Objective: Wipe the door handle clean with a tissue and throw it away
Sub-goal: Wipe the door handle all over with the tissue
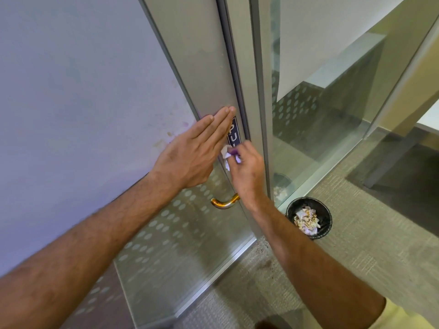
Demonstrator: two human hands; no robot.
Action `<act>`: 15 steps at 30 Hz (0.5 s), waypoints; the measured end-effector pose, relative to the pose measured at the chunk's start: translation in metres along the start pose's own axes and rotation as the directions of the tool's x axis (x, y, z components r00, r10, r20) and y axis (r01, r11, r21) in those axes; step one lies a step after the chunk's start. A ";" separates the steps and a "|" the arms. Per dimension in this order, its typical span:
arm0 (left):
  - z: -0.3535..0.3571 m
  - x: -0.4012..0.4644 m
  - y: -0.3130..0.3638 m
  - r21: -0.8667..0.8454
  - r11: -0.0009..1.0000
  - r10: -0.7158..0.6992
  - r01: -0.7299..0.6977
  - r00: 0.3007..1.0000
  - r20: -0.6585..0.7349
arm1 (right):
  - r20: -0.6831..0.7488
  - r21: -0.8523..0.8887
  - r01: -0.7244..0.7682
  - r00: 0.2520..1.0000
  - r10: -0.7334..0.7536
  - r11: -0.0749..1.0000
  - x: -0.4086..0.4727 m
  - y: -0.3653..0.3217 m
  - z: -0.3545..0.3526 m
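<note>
The left hand (pixel 190 153) is lying flat against the door (pixel 197 67), its fingers (pixel 222 119) straight and pressed together, the tips reaching the metal frame just above a dark sign (pixel 234 131) with white letters. The palm is holding nothing.

The right hand (pixel 247 172) is curling around a crumpled white tissue (pixel 225 153), its fingers bent and pinching the wad, which is showing between the two hands, just below the sign and against the door's edge. A purple patch is showing where the tissue meets the fingertips; whether it is a stain or part of something else cannot be told. The upper part of the handle (pixel 225 203) is hiding behind the right hand and wrist, so whether the tissue is touching it cannot be told; only the lower curved end, gold and shiny, is sticking out below the wrist against the dotted frosted glass.

A black bin (pixel 308 217) is standing on the carpet (pixel 356 233) to the right of the door, just beside the glass partition (pixel 320 138), and it is holding crumpled paper scraps. Both forearms are bare, and a pale yellow sleeve (pixel 403 317) is showing at the lower right corner.
</note>
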State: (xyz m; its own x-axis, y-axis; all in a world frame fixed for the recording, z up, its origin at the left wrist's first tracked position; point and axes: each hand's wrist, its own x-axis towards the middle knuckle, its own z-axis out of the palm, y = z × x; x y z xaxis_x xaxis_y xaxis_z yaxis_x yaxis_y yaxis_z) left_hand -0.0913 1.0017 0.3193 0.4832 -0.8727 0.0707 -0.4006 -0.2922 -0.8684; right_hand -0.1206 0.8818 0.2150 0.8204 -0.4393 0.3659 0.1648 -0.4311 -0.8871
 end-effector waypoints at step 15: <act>-0.001 -0.001 -0.002 0.011 1.000 0.006 -0.006 1.000 0.011 | 0.179 -0.209 -0.089 0.976 0.127 0.974 0.008 -0.008 -0.008</act>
State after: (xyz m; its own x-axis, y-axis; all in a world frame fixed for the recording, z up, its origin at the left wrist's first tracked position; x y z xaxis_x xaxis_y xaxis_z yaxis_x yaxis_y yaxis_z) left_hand -0.0920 1.0025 0.3214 0.4893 -0.8700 0.0605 -0.3950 -0.2830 -0.8740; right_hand -0.1199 0.8757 0.2266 0.9192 -0.3427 0.1939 -0.0269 -0.5458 -0.8375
